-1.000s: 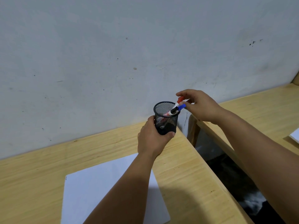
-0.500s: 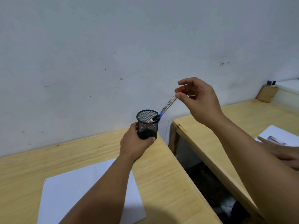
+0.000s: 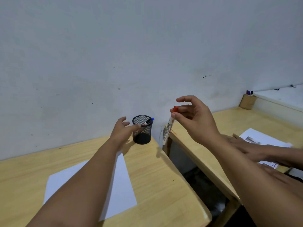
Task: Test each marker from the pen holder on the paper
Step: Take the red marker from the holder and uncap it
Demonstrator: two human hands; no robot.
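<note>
A black mesh pen holder (image 3: pixel 142 134) stands near the far right corner of my wooden desk (image 3: pixel 157 181), with a blue-capped marker (image 3: pixel 148 121) leaning in it. My left hand (image 3: pixel 122 131) is open just left of the holder, fingers apart and off its wall. My right hand (image 3: pixel 195 118) pinches a white marker with a red cap (image 3: pixel 167 130) by its top end; the marker hangs down to the right of the holder, over the gap between desks. A white sheet of paper (image 3: pixel 122 185) lies on the desk, partly covered by my left forearm.
A second wooden desk (image 3: pixel 246 122) stands to the right across a dark gap (image 3: pixel 201 182). On it another person's hands (image 3: pixel 246 146) rest by printed paper (image 3: pixel 259 136). A brown cup with markers (image 3: pixel 247 101) stands at its far end. The grey wall lies close behind.
My right hand has pulled the red-capped marker fully out of the holder and moved it right. My left hand has let go of the holder and opened.
</note>
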